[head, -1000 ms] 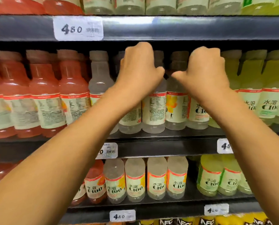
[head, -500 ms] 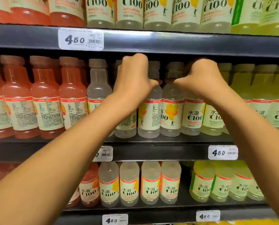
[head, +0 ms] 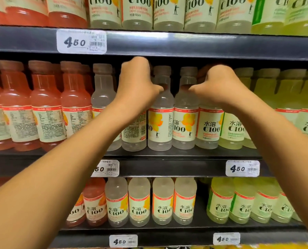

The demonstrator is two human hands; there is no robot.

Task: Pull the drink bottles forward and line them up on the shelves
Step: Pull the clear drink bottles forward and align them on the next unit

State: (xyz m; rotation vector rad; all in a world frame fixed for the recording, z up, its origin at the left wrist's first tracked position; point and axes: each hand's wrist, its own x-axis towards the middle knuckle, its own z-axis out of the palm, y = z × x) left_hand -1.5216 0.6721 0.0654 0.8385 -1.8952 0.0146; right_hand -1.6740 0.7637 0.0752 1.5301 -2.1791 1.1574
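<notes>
A: Both forearms reach up from the bottom corners of the frame. Left hand [head: 137, 85] at center has its grip curled over a clear bottle's [head: 133, 130] neck.

B: And the right hand [head: 219, 85] grasps another clear bottle [head: 209, 126], right of center, on the middle shelf [head: 167, 168]. Red bottles [head: 45, 112] left, green bottles [head: 234, 130] right.

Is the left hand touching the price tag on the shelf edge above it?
Apart. In the head view, the left hand sits below the price tag, with dark shelf space between.
</notes>
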